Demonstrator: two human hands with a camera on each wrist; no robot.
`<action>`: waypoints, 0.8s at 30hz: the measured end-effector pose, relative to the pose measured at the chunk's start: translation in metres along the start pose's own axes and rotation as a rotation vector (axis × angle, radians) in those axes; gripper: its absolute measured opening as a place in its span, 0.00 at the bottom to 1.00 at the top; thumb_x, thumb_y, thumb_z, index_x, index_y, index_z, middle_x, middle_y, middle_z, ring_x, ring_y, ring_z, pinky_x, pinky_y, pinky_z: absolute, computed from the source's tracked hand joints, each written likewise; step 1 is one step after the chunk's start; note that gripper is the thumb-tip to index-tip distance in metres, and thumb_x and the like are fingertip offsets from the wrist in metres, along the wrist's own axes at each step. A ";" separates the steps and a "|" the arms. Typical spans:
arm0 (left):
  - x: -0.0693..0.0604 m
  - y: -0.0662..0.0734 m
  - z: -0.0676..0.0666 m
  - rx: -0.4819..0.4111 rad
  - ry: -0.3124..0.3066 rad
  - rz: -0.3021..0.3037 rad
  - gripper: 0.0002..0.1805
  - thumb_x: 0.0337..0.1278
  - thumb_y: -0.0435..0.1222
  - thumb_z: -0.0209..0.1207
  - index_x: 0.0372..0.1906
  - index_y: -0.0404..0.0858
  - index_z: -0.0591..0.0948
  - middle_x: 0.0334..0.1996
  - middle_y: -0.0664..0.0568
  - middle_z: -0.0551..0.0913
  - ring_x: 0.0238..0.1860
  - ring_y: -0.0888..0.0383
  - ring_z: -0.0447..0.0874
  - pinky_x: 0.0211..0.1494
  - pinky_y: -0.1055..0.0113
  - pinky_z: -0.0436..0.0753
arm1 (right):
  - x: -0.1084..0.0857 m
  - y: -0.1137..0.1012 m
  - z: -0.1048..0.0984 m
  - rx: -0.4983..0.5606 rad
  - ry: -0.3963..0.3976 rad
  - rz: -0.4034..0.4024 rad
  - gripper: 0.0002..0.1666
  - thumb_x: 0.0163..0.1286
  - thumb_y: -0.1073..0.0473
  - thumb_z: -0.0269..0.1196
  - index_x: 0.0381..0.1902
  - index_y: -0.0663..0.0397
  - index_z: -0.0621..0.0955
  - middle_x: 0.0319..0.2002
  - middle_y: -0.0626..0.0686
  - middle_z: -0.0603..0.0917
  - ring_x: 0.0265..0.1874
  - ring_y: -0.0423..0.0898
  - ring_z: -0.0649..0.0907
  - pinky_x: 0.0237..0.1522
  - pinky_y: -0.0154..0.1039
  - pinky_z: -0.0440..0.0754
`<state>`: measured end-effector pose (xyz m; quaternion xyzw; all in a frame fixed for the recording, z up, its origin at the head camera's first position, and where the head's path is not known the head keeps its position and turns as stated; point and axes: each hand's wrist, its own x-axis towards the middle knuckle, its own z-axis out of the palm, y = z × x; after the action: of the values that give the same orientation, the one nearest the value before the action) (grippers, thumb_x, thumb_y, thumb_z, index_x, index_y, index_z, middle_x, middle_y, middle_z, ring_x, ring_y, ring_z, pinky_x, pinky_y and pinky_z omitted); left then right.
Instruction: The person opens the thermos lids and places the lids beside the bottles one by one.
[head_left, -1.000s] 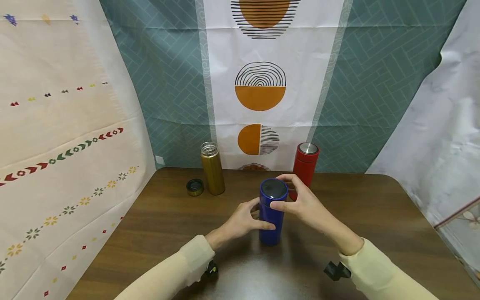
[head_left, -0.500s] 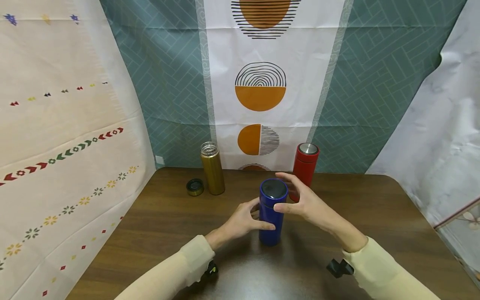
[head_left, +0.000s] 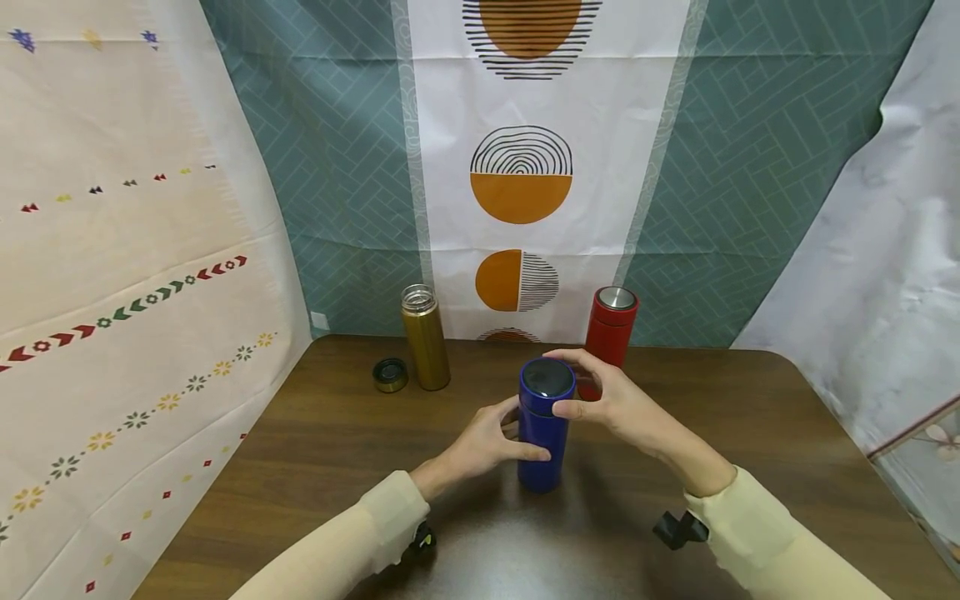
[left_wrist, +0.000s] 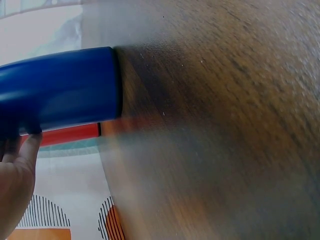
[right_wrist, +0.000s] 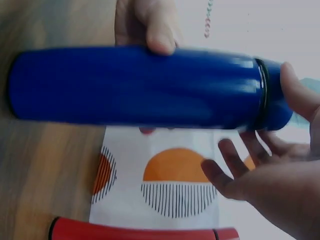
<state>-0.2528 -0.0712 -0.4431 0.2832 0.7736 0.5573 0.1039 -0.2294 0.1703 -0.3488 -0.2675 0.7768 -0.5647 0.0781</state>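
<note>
A blue flask (head_left: 542, 471) stands upright on the wooden table, its dark-topped lid (head_left: 548, 379) in place. My left hand (head_left: 483, 440) grips the flask's body from the left, thumb across the front; its fingers behind are partly hidden. My right hand (head_left: 622, 408) is round the lid, thumb at the front and fingertips at the back. In the right wrist view, the thumb and some fingers of that hand (right_wrist: 280, 172) meet the lid (right_wrist: 277, 95), while other fingers sit apart from the body. A narrow dark gap shows between lid and body there.
Behind my right hand stands a red flask (head_left: 612, 333) with its lid on. Toward the back left is a gold flask (head_left: 427, 350) with an uncovered mouth. Its black-and-gold lid (head_left: 390, 375) lies beside it. A patterned cloth (head_left: 517, 208) hangs behind the table (head_left: 300, 467).
My right hand's fingers loosened from the lid and shifted slightly right, then closed round it again. The left hand and the blue flask have stayed in place.
</note>
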 end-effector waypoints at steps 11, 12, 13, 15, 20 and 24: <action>0.000 -0.001 0.000 -0.002 -0.003 0.017 0.42 0.57 0.43 0.76 0.75 0.45 0.72 0.69 0.52 0.78 0.70 0.50 0.76 0.71 0.44 0.74 | -0.005 0.003 0.010 -0.079 0.028 0.021 0.50 0.67 0.45 0.73 0.79 0.43 0.61 0.75 0.59 0.66 0.71 0.68 0.69 0.66 0.71 0.72; -0.001 -0.001 0.000 -0.006 -0.003 0.023 0.42 0.57 0.43 0.76 0.75 0.45 0.72 0.69 0.52 0.78 0.70 0.50 0.77 0.71 0.45 0.74 | -0.005 0.003 0.013 -0.107 0.055 0.014 0.50 0.66 0.44 0.73 0.78 0.45 0.61 0.75 0.59 0.65 0.72 0.69 0.68 0.66 0.71 0.71; -0.001 -0.002 0.000 -0.007 -0.005 0.026 0.41 0.57 0.42 0.76 0.75 0.45 0.72 0.69 0.53 0.78 0.69 0.51 0.77 0.71 0.46 0.75 | -0.005 0.003 0.016 -0.133 0.083 0.008 0.50 0.65 0.44 0.74 0.77 0.47 0.62 0.74 0.60 0.65 0.71 0.69 0.69 0.66 0.71 0.71; -0.001 -0.002 0.000 -0.008 -0.004 0.030 0.41 0.56 0.42 0.77 0.75 0.44 0.72 0.69 0.53 0.79 0.69 0.52 0.78 0.71 0.48 0.75 | -0.004 0.002 0.020 -0.147 0.122 0.009 0.48 0.65 0.46 0.75 0.73 0.50 0.63 0.71 0.60 0.68 0.70 0.69 0.71 0.65 0.69 0.73; -0.002 -0.002 0.000 -0.002 -0.004 0.020 0.41 0.55 0.43 0.77 0.74 0.44 0.73 0.68 0.54 0.79 0.69 0.53 0.78 0.71 0.47 0.75 | -0.002 0.001 0.015 -0.097 0.098 0.007 0.40 0.66 0.51 0.75 0.70 0.50 0.69 0.65 0.58 0.77 0.66 0.65 0.76 0.63 0.68 0.76; -0.003 -0.003 -0.001 -0.008 -0.010 0.014 0.42 0.55 0.43 0.77 0.74 0.43 0.72 0.69 0.53 0.79 0.70 0.51 0.76 0.72 0.44 0.73 | 0.000 0.001 0.004 -0.007 -0.019 -0.014 0.38 0.68 0.56 0.72 0.73 0.46 0.71 0.67 0.57 0.78 0.68 0.61 0.74 0.66 0.67 0.73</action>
<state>-0.2516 -0.0739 -0.4460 0.2909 0.7687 0.5599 0.1048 -0.2276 0.1670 -0.3514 -0.2782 0.7761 -0.5601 0.0806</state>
